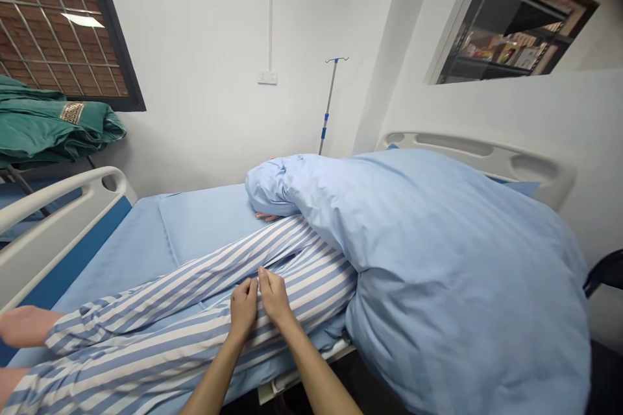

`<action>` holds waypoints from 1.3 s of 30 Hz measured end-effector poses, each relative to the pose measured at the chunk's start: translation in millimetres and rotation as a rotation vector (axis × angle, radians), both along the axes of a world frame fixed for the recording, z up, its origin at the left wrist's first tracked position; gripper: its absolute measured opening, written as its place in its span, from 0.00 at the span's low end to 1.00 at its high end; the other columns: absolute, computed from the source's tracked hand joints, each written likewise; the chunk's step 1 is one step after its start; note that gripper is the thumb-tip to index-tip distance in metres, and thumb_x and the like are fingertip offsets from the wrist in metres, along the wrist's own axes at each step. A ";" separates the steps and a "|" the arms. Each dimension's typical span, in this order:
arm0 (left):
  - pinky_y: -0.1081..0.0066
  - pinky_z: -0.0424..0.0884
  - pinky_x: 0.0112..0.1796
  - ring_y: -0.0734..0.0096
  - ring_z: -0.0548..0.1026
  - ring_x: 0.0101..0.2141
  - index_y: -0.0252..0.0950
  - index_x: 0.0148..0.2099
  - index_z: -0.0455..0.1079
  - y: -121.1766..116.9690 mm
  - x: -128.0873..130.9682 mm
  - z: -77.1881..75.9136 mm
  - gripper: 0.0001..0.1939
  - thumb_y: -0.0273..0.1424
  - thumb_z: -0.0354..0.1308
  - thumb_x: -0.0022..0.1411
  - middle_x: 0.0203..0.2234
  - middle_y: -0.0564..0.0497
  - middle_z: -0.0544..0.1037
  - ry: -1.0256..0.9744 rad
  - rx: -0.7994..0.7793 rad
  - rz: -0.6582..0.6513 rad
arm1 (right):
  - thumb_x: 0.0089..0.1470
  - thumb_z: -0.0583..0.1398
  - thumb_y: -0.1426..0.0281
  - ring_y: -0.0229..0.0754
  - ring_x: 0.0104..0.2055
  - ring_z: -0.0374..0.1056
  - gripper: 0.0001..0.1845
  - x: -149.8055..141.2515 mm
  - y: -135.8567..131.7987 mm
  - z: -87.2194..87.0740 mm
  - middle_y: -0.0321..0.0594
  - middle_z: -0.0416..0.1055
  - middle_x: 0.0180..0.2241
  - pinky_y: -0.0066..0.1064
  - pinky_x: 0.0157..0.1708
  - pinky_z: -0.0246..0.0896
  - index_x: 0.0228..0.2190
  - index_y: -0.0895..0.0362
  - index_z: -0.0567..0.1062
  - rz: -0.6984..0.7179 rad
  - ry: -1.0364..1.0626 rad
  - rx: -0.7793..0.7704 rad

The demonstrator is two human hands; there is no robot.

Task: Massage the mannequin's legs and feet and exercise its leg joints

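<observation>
A figure in blue-and-white striped pyjamas [195,311] lies along a hospital bed, its upper part hidden under a bulky light-blue duvet [438,246]. A foot [24,325] sticks out of the trouser leg at the far left. A hand of the lying figure peeks out under the duvet's edge [267,216]. My left hand [243,308] and my right hand [273,296] rest side by side on the striped cloth near the hip, fingers pressed together and pinching the fabric.
The bed has a light-blue sheet [195,224], a white footboard [58,207] on the left and a white headboard [487,155] on the right. An IV pole [329,100] stands behind. Folded green cloths [48,126] lie on a rack at left; a shelf window [516,26] is upper right.
</observation>
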State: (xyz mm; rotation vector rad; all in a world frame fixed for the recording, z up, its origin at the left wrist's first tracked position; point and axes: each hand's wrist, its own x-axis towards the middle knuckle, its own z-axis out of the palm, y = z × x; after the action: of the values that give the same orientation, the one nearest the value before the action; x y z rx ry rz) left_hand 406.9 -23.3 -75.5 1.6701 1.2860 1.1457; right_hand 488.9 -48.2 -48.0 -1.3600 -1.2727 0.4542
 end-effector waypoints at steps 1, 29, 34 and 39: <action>0.75 0.52 0.24 0.77 0.56 0.20 0.36 0.18 0.54 -1.4 -1.2 -1.4 0.18 0.40 0.45 0.55 0.14 0.58 0.57 0.008 0.007 -0.017 | 0.59 0.44 0.61 0.34 0.21 0.52 0.23 5.8 -0.8 6.1 0.32 0.55 0.16 0.26 0.23 0.43 0.17 0.57 0.61 -0.004 -0.053 0.015; 0.75 0.49 0.24 0.78 0.56 0.20 0.36 0.17 0.51 -12.1 55.7 10.6 0.18 0.37 0.43 0.56 0.13 0.58 0.54 0.137 0.084 -0.037 | 0.59 0.43 0.61 0.33 0.19 0.50 0.23 76.7 -0.9 20.1 0.31 0.54 0.15 0.26 0.22 0.41 0.16 0.56 0.57 -0.120 -0.222 0.012; 0.75 0.49 0.25 0.79 0.54 0.20 0.36 0.18 0.48 -18.8 52.5 10.2 0.19 0.38 0.43 0.57 0.14 0.58 0.52 0.118 0.058 -0.075 | 0.59 0.43 0.61 0.35 0.20 0.52 0.23 83.0 -1.1 -1.5 0.33 0.57 0.14 0.27 0.24 0.42 0.16 0.56 0.60 -0.292 -0.257 -0.025; 0.75 0.49 0.24 0.79 0.54 0.20 0.36 0.17 0.50 -9.3 80.0 28.4 0.18 0.38 0.45 0.55 0.13 0.58 0.52 -0.016 0.020 -0.125 | 0.59 0.43 0.61 0.36 0.20 0.54 0.23 84.8 -2.8 -11.4 0.35 0.61 0.16 0.28 0.24 0.44 0.17 0.55 0.61 -0.377 -0.185 0.004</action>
State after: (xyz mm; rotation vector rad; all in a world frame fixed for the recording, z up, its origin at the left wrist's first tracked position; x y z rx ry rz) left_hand 486.9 -32.5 -47.0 1.7266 1.1471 1.0987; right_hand 573.6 -51.1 -59.4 -1.6240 -1.1265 0.0654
